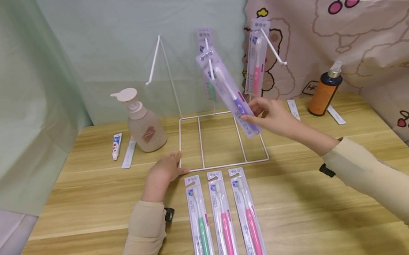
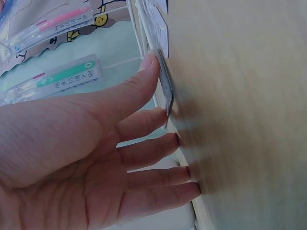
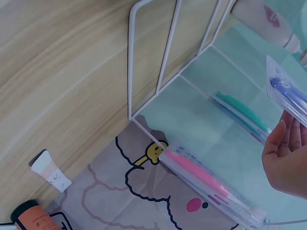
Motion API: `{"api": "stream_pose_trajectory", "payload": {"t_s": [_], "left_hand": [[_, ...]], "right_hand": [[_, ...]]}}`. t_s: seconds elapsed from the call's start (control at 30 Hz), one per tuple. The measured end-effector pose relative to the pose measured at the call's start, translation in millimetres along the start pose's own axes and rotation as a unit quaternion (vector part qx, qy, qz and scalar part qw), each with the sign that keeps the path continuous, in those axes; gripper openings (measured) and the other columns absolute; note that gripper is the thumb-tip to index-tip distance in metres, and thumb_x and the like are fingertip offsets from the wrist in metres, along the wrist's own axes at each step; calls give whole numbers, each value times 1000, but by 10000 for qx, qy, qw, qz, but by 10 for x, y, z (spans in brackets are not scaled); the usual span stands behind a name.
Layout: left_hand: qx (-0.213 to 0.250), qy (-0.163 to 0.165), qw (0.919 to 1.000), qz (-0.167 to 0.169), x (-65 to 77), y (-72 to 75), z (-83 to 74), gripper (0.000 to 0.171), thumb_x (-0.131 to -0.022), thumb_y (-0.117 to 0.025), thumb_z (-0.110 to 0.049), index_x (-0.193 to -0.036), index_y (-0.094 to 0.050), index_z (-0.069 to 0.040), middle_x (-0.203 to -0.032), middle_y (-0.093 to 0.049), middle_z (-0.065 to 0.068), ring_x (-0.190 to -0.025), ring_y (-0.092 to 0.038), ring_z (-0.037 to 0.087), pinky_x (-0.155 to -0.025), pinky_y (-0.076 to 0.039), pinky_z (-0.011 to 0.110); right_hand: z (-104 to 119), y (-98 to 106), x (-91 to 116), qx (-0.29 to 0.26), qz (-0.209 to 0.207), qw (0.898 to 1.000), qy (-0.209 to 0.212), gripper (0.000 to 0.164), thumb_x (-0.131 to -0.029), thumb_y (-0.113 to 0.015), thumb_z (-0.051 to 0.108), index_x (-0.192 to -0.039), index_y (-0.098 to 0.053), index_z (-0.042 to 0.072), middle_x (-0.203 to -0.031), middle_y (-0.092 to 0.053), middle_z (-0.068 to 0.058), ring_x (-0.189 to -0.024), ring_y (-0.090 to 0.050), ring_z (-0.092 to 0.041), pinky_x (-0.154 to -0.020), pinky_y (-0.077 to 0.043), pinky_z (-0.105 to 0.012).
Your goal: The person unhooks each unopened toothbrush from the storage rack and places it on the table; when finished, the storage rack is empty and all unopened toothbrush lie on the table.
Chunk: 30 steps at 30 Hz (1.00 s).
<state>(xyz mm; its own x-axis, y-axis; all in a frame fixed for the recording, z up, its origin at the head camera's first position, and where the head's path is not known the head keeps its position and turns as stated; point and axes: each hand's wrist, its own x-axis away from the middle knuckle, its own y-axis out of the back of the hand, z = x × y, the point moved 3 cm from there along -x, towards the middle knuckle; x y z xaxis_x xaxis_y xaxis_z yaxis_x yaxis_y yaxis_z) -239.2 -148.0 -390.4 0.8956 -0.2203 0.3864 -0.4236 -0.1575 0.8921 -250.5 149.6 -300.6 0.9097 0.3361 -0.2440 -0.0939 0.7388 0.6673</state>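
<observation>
My right hand (image 1: 273, 117) pinches the lower end of a packaged purple toothbrush (image 1: 232, 96) between thumb and fingers. The top of that pack overlaps the middle hook of a white wire rack (image 1: 201, 143), and the pack leans with its bottom to the right. Behind it hangs a packaged green toothbrush (image 3: 240, 112); on the right hook hangs a packaged pink one (image 1: 256, 63). The rack's left hook carries nothing. At the front left corner of the rack's base, my left hand (image 1: 163, 169) rests on the table with fingers extended, its thumb (image 2: 149, 62) against the frame.
Three packaged toothbrushes, one green (image 1: 203, 234) and two pink (image 1: 226, 231), lie in a row before the rack. A pump bottle (image 1: 147, 127) and toothpaste tube (image 1: 117, 146) stand left; an orange bottle (image 1: 323, 96) stands right. Fabric hangs behind.
</observation>
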Motion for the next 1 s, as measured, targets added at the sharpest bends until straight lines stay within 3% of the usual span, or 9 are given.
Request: {"api": "stream_pose_trajectory", "payload": {"t_s": [0.17,0.57,1.0], "left_hand": [[6,30,10000,25,-12,-3,4,71,-92,-56,-33,-147,-22,-4,-151,-20,22,-136,-23,43,-111,-25,52],[-45,-17,10000,47,-24,-18,10,70,-93,-55,-31,-147,-22,-2,-151,-19,24,-136,-21,44,-111,-24,53],[-50,35,10000,68,-15,-17,1,71,-93,-56,-32,-148,-22,-4,-151,-19,23,-136,-22,44,-110,-26,53]], "right_hand": [[35,10,104,-124,54,9999,51,30,-87,-67,26,-105,-63,3,-89,-68,-10,-74,-59,-19,-62,-51,-24],[101,-1,352,-75,232,9997,-48,29,-85,-68,30,-104,-64,9,-89,-68,-3,-78,-58,-17,-66,-50,-27],[274,-13,560,-669,307,9973,59,22,-84,-70,16,-101,-64,5,-87,-68,-6,-76,-58,-20,-63,-50,-25]]}}
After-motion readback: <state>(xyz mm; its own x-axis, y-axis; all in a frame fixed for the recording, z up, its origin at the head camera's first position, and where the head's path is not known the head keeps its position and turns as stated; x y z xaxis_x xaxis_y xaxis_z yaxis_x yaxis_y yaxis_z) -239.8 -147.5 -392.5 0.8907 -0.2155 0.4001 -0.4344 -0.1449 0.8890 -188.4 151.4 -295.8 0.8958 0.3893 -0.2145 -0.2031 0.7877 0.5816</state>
